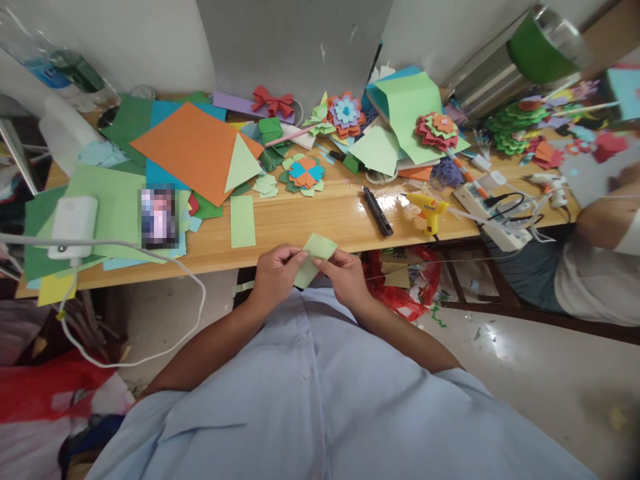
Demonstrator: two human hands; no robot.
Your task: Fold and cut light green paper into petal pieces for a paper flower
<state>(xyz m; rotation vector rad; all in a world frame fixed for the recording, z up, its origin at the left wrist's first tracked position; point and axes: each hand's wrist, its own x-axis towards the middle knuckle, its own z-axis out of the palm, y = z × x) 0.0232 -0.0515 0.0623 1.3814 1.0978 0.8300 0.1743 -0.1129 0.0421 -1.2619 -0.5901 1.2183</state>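
Observation:
A small piece of light green paper [321, 246] is held between both hands, just in front of the table's near edge. My left hand [277, 275] pinches its left side, and my right hand [347, 277] grips its right side between thumb and fingers. The paper looks folded or bent where the thumbs meet it. On the table ahead lies a light green paper strip [243, 221]. Beyond it sits a layered paper flower [305, 173] in orange, blue and green. A black pen-like cutter [377, 211] rests to the right of the hands.
A yellow glue gun [428, 212] and a white power strip [493, 217] with cables stand at right. Orange paper [187, 150] and green sheets cover the left. A white charger [74, 227] trails a cable over the edge. Another person's arm [607, 213] is at far right.

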